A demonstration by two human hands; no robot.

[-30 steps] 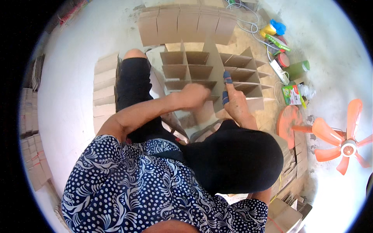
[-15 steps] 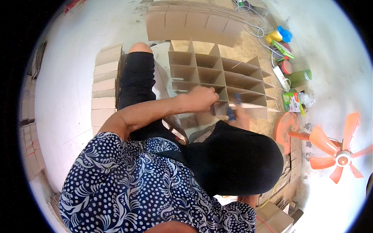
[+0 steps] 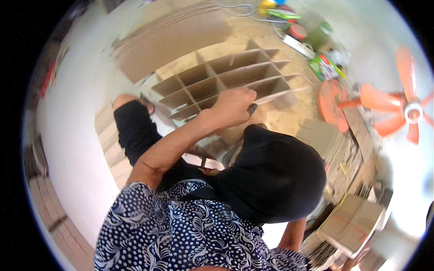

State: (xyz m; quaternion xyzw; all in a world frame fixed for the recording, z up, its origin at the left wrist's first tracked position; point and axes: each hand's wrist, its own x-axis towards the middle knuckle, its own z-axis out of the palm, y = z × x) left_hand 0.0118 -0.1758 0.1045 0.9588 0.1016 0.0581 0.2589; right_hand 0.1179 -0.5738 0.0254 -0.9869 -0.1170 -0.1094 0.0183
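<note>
One cardboard grid [image 3: 246, 77] beyond left grip [image 3: 233, 107], apparently touching.

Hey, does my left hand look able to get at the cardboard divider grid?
Likely yes: your left hand is at the near side of the cardboard divider grid, nothing visible blocking it.

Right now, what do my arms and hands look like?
The left sleeve and right sleeve are short, dark blue with white dots and leafy swirls; the left arm and right arm are bare below them. The left hand wears no glove; a blurred dark band at its edge may be a finger wrap. The right hand can't be made out.
</note>
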